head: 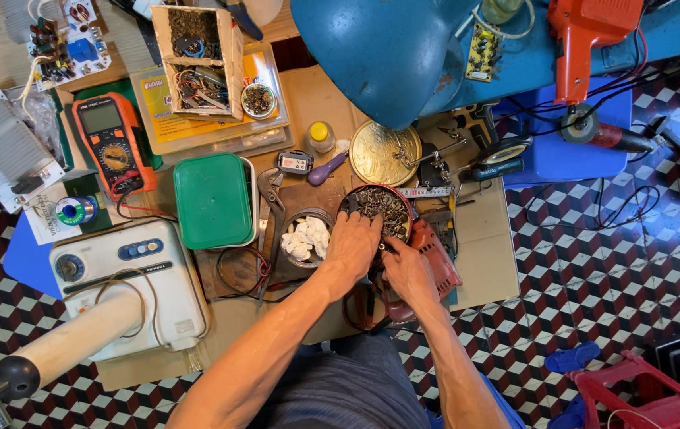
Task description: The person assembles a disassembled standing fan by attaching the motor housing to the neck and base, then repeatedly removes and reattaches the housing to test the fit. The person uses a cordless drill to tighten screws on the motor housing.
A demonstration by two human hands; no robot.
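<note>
- The round red-rimmed tin [377,208], full of small dark metal parts, sits at the middle of the bench [487,254].
- The left hand [353,242] lies spread on the tin's near rim, fingers reaching into the parts.
- The right hand [406,266], just beside the tin, pinches a small metal piece [388,246] over a red power tool [435,253].
- Left of the tin: a cup of white bits [307,235], then a green box [213,199].
- Behind the tin: a brass disc [384,152] and a blue lamp shade [380,56] overhanging.

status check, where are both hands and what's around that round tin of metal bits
Left hand fingers in round tin. Right hand on red power tool. Bowl of white pieces crowds the left.
</note>
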